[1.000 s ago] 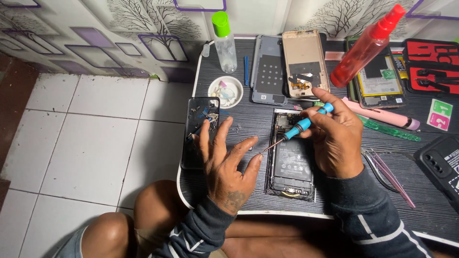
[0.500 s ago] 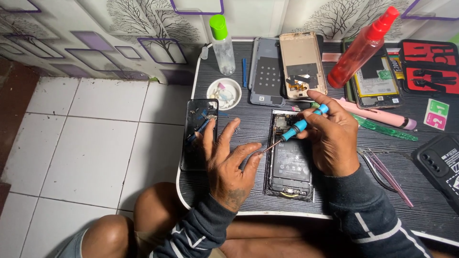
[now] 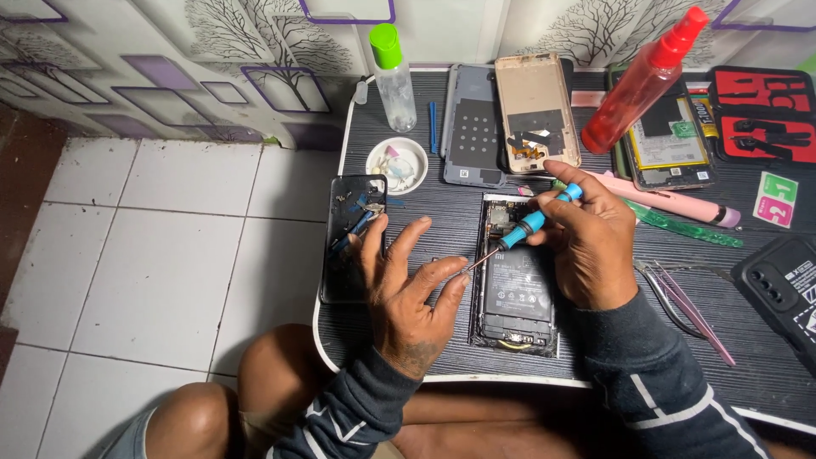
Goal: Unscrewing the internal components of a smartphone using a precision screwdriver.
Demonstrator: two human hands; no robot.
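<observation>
Opened phone (image 3: 514, 285), mid-desk, back off, battery exposed.
Right hand (image 3: 586, 246) pinches blue screwdriver (image 3: 531, 223); left hand (image 3: 408, 293) spread, fingertip at its tip. Screws lie on black cover (image 3: 350, 246) to the left; board apparently still in place.

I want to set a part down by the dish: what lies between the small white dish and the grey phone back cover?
In the head view, only bare striped tabletop lies between the white dish and the grey back cover; a slim blue stick lies just beyond, beside the clear bottle.
</observation>
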